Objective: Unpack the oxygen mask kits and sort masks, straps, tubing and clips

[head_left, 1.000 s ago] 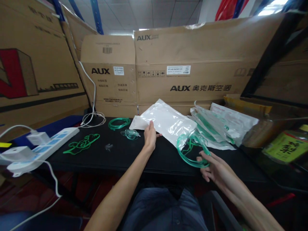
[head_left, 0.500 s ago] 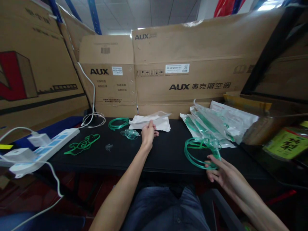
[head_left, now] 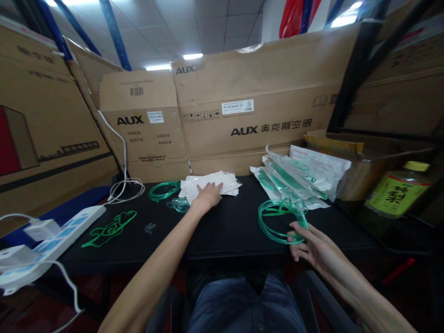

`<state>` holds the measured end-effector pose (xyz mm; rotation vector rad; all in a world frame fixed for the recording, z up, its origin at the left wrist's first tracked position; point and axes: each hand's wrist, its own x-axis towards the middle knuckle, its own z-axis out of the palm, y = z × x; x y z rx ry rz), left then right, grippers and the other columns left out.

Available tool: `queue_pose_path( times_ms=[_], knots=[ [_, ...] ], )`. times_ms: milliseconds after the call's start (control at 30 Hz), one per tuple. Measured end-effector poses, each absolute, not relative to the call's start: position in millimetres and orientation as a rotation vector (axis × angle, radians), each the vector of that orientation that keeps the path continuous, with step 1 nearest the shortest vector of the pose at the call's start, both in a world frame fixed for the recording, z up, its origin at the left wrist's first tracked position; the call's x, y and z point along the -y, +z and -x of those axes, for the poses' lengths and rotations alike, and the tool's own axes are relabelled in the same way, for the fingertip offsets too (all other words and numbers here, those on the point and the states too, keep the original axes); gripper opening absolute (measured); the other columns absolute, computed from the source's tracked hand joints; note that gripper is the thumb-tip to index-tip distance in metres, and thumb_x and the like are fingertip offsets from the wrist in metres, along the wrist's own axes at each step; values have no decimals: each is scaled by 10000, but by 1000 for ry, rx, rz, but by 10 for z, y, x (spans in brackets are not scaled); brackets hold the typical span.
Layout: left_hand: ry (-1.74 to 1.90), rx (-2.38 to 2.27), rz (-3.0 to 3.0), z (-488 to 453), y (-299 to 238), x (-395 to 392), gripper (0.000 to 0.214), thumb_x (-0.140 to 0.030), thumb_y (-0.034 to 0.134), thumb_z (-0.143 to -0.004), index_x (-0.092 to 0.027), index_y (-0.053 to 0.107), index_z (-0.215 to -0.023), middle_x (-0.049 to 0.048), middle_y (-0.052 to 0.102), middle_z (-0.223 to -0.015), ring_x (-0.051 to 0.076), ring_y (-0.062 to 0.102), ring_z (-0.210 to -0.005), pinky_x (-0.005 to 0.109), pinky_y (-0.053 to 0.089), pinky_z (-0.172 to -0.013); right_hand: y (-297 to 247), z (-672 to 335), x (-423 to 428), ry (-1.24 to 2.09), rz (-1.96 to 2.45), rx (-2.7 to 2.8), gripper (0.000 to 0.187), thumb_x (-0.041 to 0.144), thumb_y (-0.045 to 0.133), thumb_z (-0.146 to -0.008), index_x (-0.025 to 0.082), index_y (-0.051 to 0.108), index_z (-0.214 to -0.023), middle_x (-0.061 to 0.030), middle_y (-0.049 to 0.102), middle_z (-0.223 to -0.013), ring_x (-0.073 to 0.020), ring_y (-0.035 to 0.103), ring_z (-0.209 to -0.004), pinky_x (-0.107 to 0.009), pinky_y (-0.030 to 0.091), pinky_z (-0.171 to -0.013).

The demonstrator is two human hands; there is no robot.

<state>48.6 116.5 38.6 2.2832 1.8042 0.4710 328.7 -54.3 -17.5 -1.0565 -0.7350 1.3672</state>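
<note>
Cardboard boxes (head_left: 263, 83) behind, black desk (head_left: 225, 224) in front. Rested left hand (head_left: 208, 194) flat on white bags (head_left: 222, 181) at desk's back — grip spread apart. Held green tubing (head_left: 274, 222) near front edge in right hand (head_left: 310, 247), grip clamped on coil's rim, sealed packs (head_left: 298, 178) just beyond.

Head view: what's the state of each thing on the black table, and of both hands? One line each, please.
white bags: flattened, piled together.
left hand: open, palm down on the white bags.
tubing coil: coiled, unbagged.
right hand: pinching the tubing coil's near edge.
sealed packs: closed, stacked overlapping.
clear mask: loose, unbagged.
power strip: plugs inserted.
bottle: upright, capped.
</note>
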Motion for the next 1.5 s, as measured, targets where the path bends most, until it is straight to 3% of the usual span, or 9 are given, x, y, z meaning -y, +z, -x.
queue_pose_path(
  times_ms=[333, 500, 667, 833, 1000, 1133, 1267, 1367, 1500],
  knots=[
    [265, -1855, -2418, -179, 568, -1417, 359, -366, 572, -1000, -228, 633, -1326, 111, 494, -1548, 312, 434, -1436, 617, 262, -1207, -233, -3288, 543, 1355, 1014, 742, 463, 393, 901, -721, 166, 608, -998, -40, 710, -734, -172, 653, -472, -272, 553, -421],
    [443, -2201, -2178, -315, 496, -1686, 693, -598, 305, -1000, -214, 385, -1571, 176, 215, -1694, 427, 46, -1570, 787, 147, -1136, -223, -3296, 539, 1358, 1029, 744, 478, 398, 901, -716, 166, 612, -1018, -35, 707, -726, -172, 648, -463, -276, 551, -418],
    [324, -2179, -2004, -399, 305, -1890, 831, -798, 460, -827, -332, 484, -1515, 158, 300, -1667, 490, 207, -1524, 827, 183, -1078, -216, -3288, 556, 1378, 1038, 776, 467, 411, 872, -748, 174, 606, -1050, -23, 702, -741, -158, 640, -473, -257, 529, -415],
    [473, -2105, -2023, -454, 303, -1788, 793, -731, 652, -751, -243, 627, -1375, 236, 448, -1569, 540, 300, -1469, 849, 124, -1069, -157, -3143, 549, 1474, 1006, 830, 455, 428, 834, -785, 192, 569, -1069, -8, 698, -766, -152, 632, -457, -239, 482, -395],
    [927, -1821, -2248, -530, 590, -1236, 446, -465, 576, -947, -198, 641, -1298, 171, 590, -1457, 359, 485, -1404, 558, 293, -1188, -46, -2826, 498, 1567, 920, 850, 371, 383, 799, -821, 191, 559, -1027, -10, 705, -806, -142, 638, -463, -232, 478, -413],
    [1119, -1528, -2315, -589, 624, -465, 427, -504, 413, -1041, -214, 727, -1042, 66, 781, -1009, 227, 726, -960, 314, 516, -921, -49, -2502, 450, 1589, 837, 771, 283, 348, 784, -855, 172, 590, -963, -40, 719, -882, -168, 721, -608, -267, 577, -565],
    [915, -1239, -2375, -607, 347, 71, 357, -505, 525, -1009, -258, 781, -988, 33, 795, -995, 247, 727, -945, 324, 504, -885, -50, -2281, 560, 1710, 740, 884, 347, 398, 740, -905, 155, 672, -1144, -95, 734, -1098, -212, 763, -922, -339, 602, -876],
    [822, -1274, -2408, -565, 117, 182, 282, -450, 589, -994, -245, 759, -1087, 47, 768, -1109, 259, 688, -1059, 356, 480, -966, 3, -2351, 710, 1792, 847, 1237, 386, 449, 701, -923, 147, 720, -1162, -121, 746, -1130, -219, 753, -942, -337, 606, -845],
    [785, -1162, -2473, -453, -13, 182, 226, -351, 571, -1024, -232, 719, -1148, 30, 720, -1152, 217, 619, -1117, 345, 451, -1021, 127, -2674, 721, 1035, 1051, 1982, 326, 379, 572, -1003, 138, 790, -1011, -122, 778, -951, -238, 742, -860, -398, 607, -837]
  ],
)
